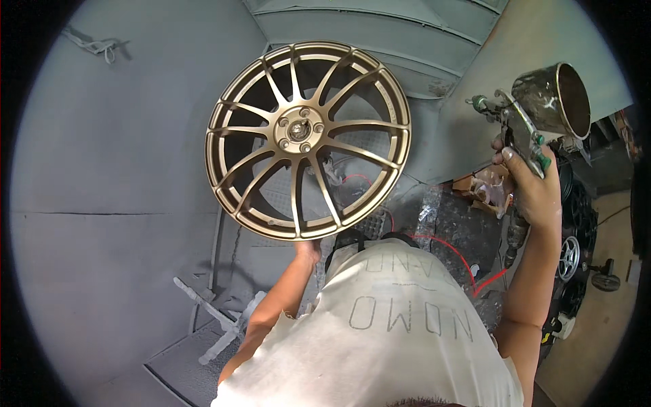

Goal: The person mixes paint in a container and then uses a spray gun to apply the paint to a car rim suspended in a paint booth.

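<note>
A bronze-gold car wheel rim (298, 154) with thin spokes faces up in front of me, its outer lip above the floor. My left hand (309, 251) grips its near edge from below; the fingers are hidden behind the rim. Off to the right, my right hand (532, 186) is wrapped around a spray gun (521, 129). A stained metal cup (542, 95) is attached to the gun, its round mouth turned to the right. The gun is apart from the rim.
Grey walls (122, 163) close in at left and back. A grey-coated stand (220, 319) is at lower left. Along the floor by my body runs a red hose (451, 249). Crumpled plastic (489, 186), a white wheel (569, 258) and a fan (605, 277) are at right.
</note>
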Tool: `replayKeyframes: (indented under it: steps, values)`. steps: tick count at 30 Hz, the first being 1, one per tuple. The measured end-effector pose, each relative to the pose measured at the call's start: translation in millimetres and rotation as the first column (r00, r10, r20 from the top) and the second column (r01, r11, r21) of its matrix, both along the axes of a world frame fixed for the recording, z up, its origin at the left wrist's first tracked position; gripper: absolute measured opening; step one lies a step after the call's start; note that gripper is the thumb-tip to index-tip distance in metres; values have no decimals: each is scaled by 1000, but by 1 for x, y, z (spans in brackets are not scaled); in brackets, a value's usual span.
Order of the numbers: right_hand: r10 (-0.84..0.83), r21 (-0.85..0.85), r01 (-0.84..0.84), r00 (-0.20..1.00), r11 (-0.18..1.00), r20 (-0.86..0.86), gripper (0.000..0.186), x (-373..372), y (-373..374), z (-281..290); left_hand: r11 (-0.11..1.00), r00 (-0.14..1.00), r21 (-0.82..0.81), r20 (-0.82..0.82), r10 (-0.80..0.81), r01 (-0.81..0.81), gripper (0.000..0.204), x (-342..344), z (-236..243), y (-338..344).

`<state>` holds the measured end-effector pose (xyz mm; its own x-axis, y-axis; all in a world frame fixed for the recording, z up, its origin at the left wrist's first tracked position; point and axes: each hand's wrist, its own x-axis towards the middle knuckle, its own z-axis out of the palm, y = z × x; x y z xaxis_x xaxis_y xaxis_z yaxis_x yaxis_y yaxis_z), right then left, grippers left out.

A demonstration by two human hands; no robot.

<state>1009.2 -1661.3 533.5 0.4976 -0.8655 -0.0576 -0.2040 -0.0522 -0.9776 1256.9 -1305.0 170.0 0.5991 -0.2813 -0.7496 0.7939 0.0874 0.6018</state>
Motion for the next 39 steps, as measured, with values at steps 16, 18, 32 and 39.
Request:
replayKeyframes:
  steps: [16,18,32,39]
  values:
    - [242,95,-235,968,967,-66,37,-40,208,35,932,938,-164,71,338,-324,43,71,37,99]
    - [229,5,-229,970,973,-84,40,-50,229,37,928,937,-170,58,345,-331,43,40,33,115]
    - [-17,-29,15,998,999,-62,27,-85,315,28,997,996,-7,-57,73,-73,56,-49,28,195]
    - [260,59,-264,964,963,59,31,-91,405,26,986,993,-115,0,117,-117,52,17,-3,278]
